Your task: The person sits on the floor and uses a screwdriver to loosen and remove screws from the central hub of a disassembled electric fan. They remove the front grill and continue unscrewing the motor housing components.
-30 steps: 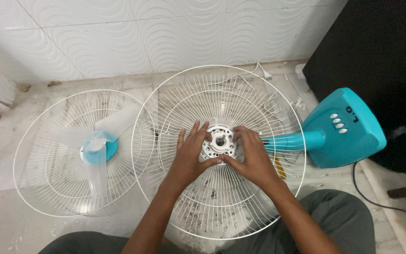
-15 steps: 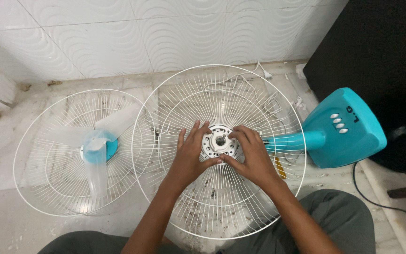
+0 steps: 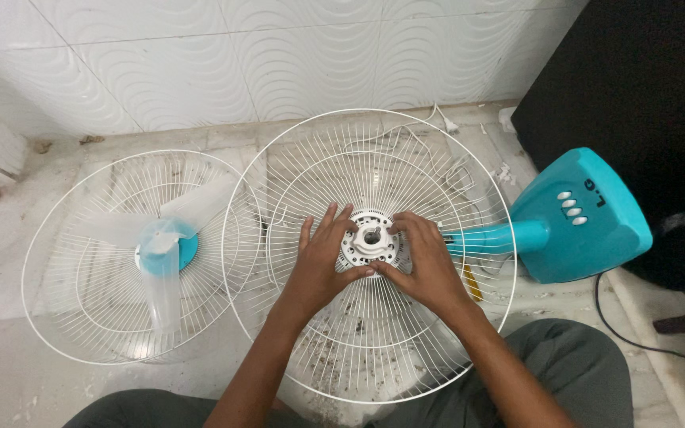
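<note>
Both hands, left hand (image 3: pixel 316 267) and right hand (image 3: pixel 426 265), clamped around white hub ring (image 3: pixel 371 239) at fan guard (image 3: pixel 374 349) centre; teal fan base (image 3: pixel 580 218) right.

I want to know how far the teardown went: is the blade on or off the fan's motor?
Off. The translucent blade lies in the left grille on the floor, apart from the rear grille.

two bare forearms reach in from the bottom edge, with no sleeves, watch or rings showing. the left hand (image 3: pixel 320 265) and the right hand (image 3: pixel 426 265) are bare too, without gloves. the knees at the bottom edge are covered by grey-green trousers (image 3: pixel 588 372) of plain cloth.
</note>
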